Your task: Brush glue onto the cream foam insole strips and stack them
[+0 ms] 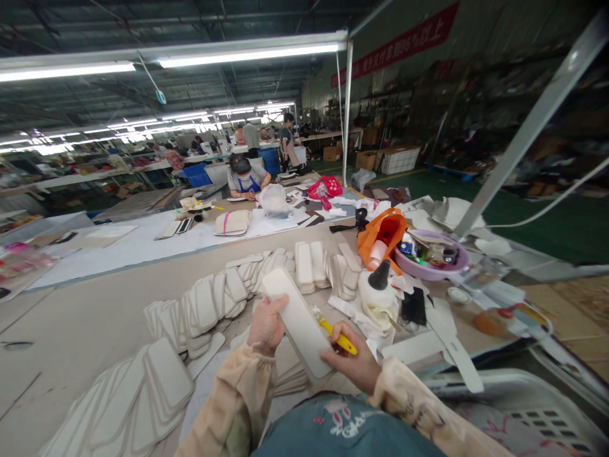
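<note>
A long white panel [299, 324] with rounded corners is tilted up in front of me. My left hand [267, 322] grips its left edge, thumb across the face. My right hand [354, 358] is closed around a yellow-handled brush [339, 336], whose bristles sit beside the panel's right edge. The right thumb also touches the panel's lower end. Under the panel lies a stack of similar pieces [290, 368]. Overlapping white panels [209, 308] fan out in a curved row behind my left hand, and more panels [137, 400] spread at the lower left.
To the right stand a white bottle with a black cone top [379, 289], an orange bag [380, 235] and a purple basin [432, 270] full of small items. A white plastic basket [533, 406] is at the lower right. Across the table a co-worker [247, 178] sits, head bent.
</note>
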The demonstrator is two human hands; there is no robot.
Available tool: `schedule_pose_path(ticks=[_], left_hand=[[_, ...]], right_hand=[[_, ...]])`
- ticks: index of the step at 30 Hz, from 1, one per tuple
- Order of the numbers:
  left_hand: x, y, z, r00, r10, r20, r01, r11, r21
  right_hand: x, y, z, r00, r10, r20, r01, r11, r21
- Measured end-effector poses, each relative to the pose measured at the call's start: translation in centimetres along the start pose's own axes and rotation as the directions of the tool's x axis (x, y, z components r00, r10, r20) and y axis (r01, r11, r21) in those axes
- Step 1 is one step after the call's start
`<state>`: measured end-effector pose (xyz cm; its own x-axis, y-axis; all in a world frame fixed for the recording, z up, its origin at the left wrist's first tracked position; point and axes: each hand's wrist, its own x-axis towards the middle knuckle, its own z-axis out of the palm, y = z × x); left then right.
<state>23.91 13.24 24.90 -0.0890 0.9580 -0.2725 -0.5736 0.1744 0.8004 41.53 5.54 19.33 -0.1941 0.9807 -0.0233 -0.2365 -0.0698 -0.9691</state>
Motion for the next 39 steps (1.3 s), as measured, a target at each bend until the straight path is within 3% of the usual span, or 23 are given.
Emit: schedule_pose_path(ticks=[12, 20, 25, 33, 39], left_hand=[[-0.4, -0.1, 0.7, 0.999, -0.035, 0.002, 0.035, 0.999, 0.001], [0.2, -0.2, 0.5, 0.999, -0.048, -0.011, 0.048, 0.999, 0.009], [0.5, -0.2, 0.4, 0.997, -0.072, -0.013, 0.072, 0.997, -0.016], [0.0, 1.0, 0.8, 0.998, -0.043, 0.048, 0.045, 0.998, -0.042], [0.6, 1.9, 0.6, 0.999, 0.035, 0.022, -0.033, 0.996, -0.085]], right_hand=[[0.1, 0.8, -0.2, 1.000, 0.014, 0.004, -0.014, 1.000, -0.019], [0.4, 1.0, 0.0, 0.997, 0.060, 0.054, -0.064, 0.996, 0.070], [0.6, 1.1, 0.0, 0.999, 0.051, 0.020, -0.051, 0.998, 0.020], [0.3, 2.0, 0.0, 0.996, 0.063, 0.071, -0.067, 0.996, 0.063], [0.2, 2.9, -0.1, 0.992, 0.037, 0.117, -0.050, 0.992, 0.116]])
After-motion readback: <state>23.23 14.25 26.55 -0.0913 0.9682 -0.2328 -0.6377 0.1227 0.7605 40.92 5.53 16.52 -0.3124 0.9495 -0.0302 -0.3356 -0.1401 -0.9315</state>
